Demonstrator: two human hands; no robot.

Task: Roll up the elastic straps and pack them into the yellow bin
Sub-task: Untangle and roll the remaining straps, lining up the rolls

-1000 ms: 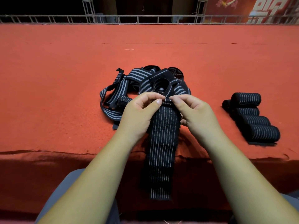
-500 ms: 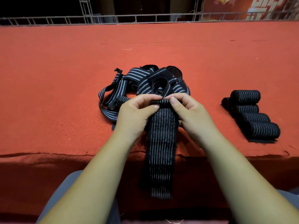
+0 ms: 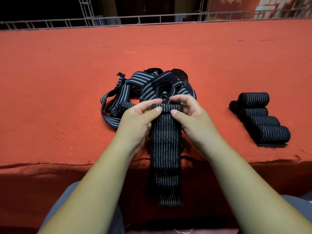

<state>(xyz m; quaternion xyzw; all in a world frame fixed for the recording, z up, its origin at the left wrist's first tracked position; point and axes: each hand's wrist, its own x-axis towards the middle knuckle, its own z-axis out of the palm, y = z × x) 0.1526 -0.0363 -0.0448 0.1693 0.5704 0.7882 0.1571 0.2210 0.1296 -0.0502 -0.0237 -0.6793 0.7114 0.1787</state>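
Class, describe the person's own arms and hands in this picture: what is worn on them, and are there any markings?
Nothing is worn on them. The left hand and right hand show no gloves, rings or watch. The left forearm and right forearm have no sleeves, right to the picture's edge. The thumbnails look short and unpainted. No markings show.

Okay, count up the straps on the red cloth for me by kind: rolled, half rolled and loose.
5 finished rolls, one partly hidden
1 strap being rolled, pinched by left hand and right hand
1 tangled pile of loose straps, count inside unclear
Total: 6 straps plus the pile
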